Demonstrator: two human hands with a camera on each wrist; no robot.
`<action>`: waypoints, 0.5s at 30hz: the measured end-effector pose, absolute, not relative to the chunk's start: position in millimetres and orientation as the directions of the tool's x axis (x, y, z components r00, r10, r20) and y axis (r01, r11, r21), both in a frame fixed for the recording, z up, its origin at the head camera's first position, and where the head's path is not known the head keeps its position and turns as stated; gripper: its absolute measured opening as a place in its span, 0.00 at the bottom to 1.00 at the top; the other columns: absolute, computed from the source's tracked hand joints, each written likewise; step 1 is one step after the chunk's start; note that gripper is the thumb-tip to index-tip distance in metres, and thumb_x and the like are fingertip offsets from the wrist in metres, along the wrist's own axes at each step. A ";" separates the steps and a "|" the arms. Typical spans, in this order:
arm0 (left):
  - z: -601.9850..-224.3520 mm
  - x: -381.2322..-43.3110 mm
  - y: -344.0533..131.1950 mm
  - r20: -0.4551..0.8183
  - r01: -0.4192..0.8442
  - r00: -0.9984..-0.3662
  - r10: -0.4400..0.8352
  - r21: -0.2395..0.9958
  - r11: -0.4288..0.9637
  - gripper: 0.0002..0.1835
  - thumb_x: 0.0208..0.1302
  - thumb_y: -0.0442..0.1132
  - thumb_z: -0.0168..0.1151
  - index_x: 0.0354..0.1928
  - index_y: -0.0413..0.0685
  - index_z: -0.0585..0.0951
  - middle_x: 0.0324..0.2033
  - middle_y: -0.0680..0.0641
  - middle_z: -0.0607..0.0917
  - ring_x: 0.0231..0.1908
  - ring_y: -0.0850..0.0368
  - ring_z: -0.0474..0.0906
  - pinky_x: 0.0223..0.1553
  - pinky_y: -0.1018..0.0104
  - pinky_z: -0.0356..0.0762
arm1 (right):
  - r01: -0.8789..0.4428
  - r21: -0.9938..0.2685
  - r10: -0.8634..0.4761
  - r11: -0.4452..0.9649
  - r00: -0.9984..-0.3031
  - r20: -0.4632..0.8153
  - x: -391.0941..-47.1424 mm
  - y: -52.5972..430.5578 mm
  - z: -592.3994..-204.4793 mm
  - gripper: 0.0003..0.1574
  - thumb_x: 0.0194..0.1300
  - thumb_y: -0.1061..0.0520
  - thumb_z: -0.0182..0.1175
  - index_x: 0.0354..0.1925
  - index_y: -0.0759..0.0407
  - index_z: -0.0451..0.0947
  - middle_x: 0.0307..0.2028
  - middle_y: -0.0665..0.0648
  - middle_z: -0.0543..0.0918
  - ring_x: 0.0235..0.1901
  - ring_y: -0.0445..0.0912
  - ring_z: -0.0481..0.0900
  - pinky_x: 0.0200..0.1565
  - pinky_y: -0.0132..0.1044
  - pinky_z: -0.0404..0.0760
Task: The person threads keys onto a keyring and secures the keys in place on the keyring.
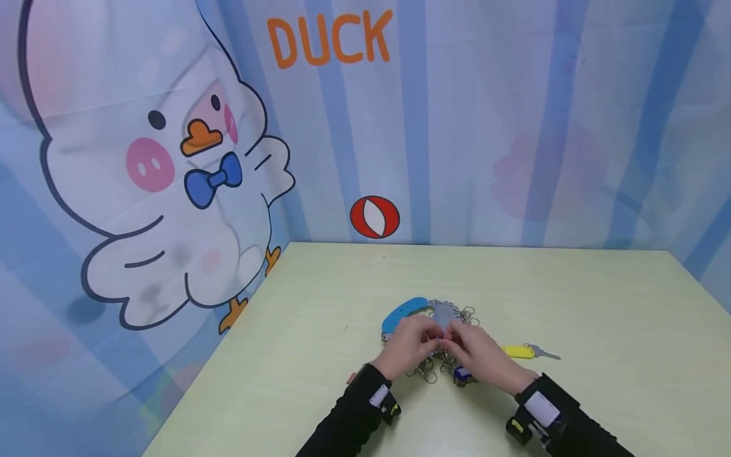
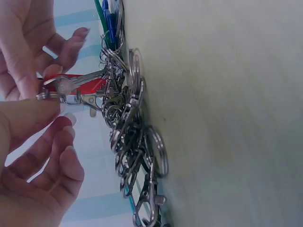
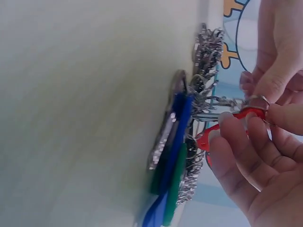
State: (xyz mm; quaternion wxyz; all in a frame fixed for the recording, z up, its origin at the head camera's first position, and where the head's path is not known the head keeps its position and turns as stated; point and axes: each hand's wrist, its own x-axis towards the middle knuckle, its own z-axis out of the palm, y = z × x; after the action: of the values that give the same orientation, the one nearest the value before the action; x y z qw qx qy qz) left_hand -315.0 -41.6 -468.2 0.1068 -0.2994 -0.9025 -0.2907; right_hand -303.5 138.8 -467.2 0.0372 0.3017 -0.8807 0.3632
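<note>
Both hands meet over a heap of metal key rings and clasps (image 2: 132, 137) on the table. My left hand (image 1: 408, 346) pinches a split key ring (image 3: 259, 97) between thumb and finger. My right hand (image 1: 482, 355) holds a red key tag (image 3: 247, 112) at that ring, its fingers curled over the tag. A metal swivel clasp (image 2: 78, 99) hangs close by the ring, over the heap. Blue key tag (image 3: 177, 127) and green key tag (image 3: 176, 184) lie beside the heap, on the right hand's side. In the head view the fingers hide the ring and red tag.
A yellow key tag with a key (image 1: 518, 351) lies right of the right hand. Behind the hands is a light blue curved band (image 1: 402, 313) with chain and rings around it. The pale table (image 1: 605, 304) ends at a printed duck curtain (image 1: 468, 127).
</note>
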 end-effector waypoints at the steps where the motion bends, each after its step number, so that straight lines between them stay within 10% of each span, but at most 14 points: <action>1: -468.5 -315.2 -41.2 0.368 0.605 -0.796 0.481 0.456 0.652 0.04 0.63 0.35 0.63 0.35 0.49 0.86 0.30 0.52 0.86 0.28 0.69 0.74 0.29 0.82 0.68 | -0.560 -0.618 -0.503 0.553 -0.815 0.288 -303.8 139.0 -466.6 0.07 0.69 0.58 0.56 0.33 0.56 0.70 0.24 0.47 0.71 0.24 0.35 0.66 0.26 0.27 0.68; 15: -471.7 -315.9 -40.9 0.333 0.551 -0.834 0.439 0.496 0.671 0.04 0.59 0.33 0.63 0.35 0.49 0.84 0.27 0.53 0.82 0.26 0.68 0.71 0.27 0.81 0.66 | -0.603 -0.592 -0.534 0.535 -0.784 0.316 -304.8 142.7 -461.9 0.07 0.63 0.59 0.63 0.28 0.52 0.75 0.25 0.45 0.74 0.25 0.33 0.67 0.28 0.27 0.70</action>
State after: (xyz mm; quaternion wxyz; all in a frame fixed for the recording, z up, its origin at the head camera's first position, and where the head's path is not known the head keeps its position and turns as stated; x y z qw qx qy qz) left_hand -315.9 -40.9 -471.7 0.0932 -0.2724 -0.9092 -0.3008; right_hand -304.8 142.7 -461.9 0.0480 0.3250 -0.8747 0.3563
